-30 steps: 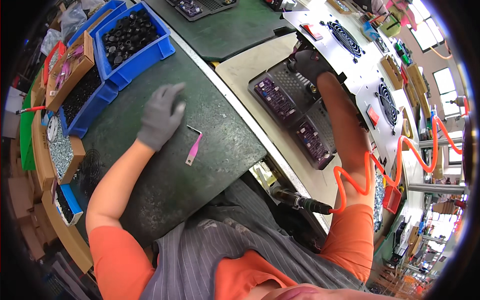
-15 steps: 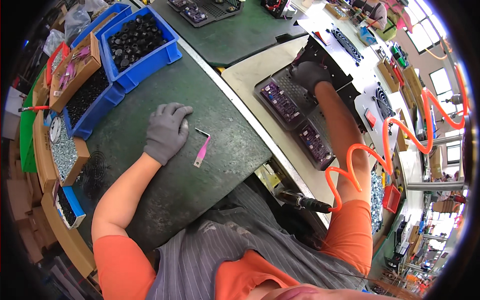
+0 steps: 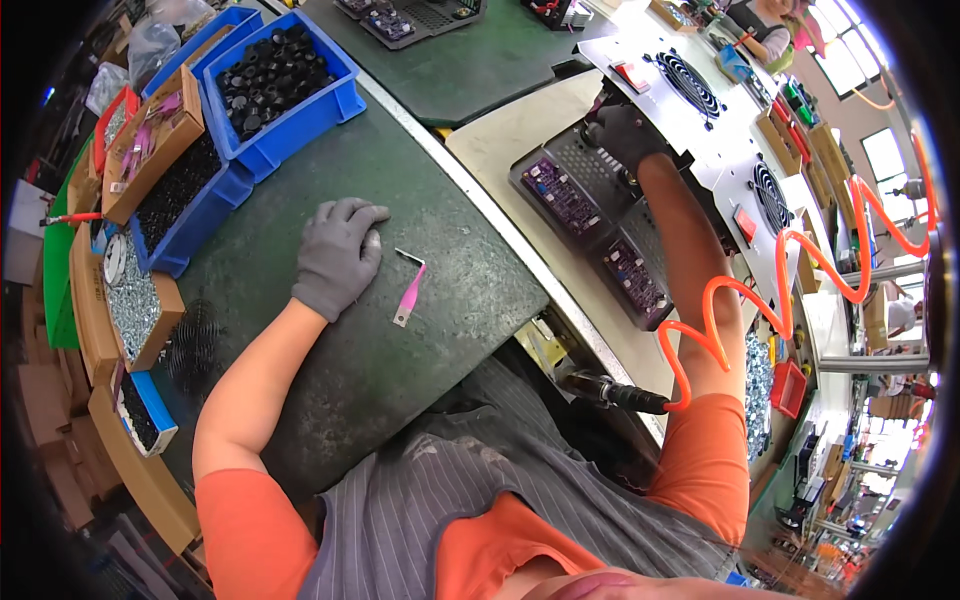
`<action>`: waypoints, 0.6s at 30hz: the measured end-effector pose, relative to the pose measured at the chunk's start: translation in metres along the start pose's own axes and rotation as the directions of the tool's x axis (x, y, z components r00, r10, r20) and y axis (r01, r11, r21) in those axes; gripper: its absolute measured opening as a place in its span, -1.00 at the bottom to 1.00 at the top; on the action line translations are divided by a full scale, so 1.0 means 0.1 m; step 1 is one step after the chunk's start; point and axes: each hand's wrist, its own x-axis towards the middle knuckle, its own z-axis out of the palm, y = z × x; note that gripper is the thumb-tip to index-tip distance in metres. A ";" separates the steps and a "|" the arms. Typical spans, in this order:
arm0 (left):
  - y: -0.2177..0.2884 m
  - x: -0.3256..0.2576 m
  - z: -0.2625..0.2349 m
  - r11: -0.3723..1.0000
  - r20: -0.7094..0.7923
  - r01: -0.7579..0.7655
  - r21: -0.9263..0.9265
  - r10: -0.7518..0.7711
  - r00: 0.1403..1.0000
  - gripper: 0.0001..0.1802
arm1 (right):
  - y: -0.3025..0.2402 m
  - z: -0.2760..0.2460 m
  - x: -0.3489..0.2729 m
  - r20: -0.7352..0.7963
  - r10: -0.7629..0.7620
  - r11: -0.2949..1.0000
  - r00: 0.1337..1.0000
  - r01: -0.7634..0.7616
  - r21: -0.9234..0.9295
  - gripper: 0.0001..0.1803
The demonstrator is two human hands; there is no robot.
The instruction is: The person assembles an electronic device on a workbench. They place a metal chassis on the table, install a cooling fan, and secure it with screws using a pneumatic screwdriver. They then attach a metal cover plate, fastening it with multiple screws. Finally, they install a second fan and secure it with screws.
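My left hand (image 3: 338,258), in a grey glove, rests on the dark green mat (image 3: 440,225) with its fingers loosely bent and nothing visible in them. Just right of it lies a thin pink-sleeved strip (image 3: 411,292) with a bent metal end. My right hand (image 3: 630,138), in a dark glove, reaches over a black perforated housing (image 3: 570,150), its fingers curled at the inner side of a pale panel (image 3: 640,75); whatever they grip is hidden. Two purple circuit boards, one at the left (image 3: 560,195) and one nearer me (image 3: 636,277), sit in black trays.
Blue bins (image 3: 345,100) of black caps and small black parts stand at the left, beside cardboard boxes (image 3: 165,310) with screws. An orange coiled hose (image 3: 705,320) crosses my right forearm to a power screwdriver (image 3: 625,397). Another person (image 3: 765,30) is at the far right.
My right hand has shifted slightly up. The pale panel with the fan grille has tilted or moved left, covering more of the black inner wall. My left hand stays in place.
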 end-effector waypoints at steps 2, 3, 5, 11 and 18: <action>-0.02 0.00 -0.02 1.000 -0.004 -0.006 -0.009 0.006 1.000 -0.71 | -0.15 -0.12 0.02 0.013 0.128 0.991 0.992 -0.128 -0.043 -0.59; -0.02 -0.01 -0.02 1.000 -0.010 -0.004 -0.007 0.004 1.000 -0.71 | -0.19 -0.21 0.00 0.011 0.123 0.992 0.992 -0.122 -0.014 -0.59; -0.02 -0.02 0.00 1.000 -0.020 -0.007 -0.012 0.007 1.000 -0.72 | -0.21 -0.35 -0.08 0.009 0.120 0.992 0.993 -0.120 0.039 -0.58; -0.03 -0.05 0.00 1.000 -0.019 0.008 -0.018 -0.008 1.000 -0.72 | -0.12 -0.17 -0.01 0.163 0.066 0.998 0.984 -0.067 0.001 -0.59; -0.03 -0.02 0.04 0.997 -0.101 -0.055 -0.053 0.049 0.994 -0.76 | -0.12 -0.04 -0.01 0.218 0.238 0.968 0.946 -0.249 0.024 -0.52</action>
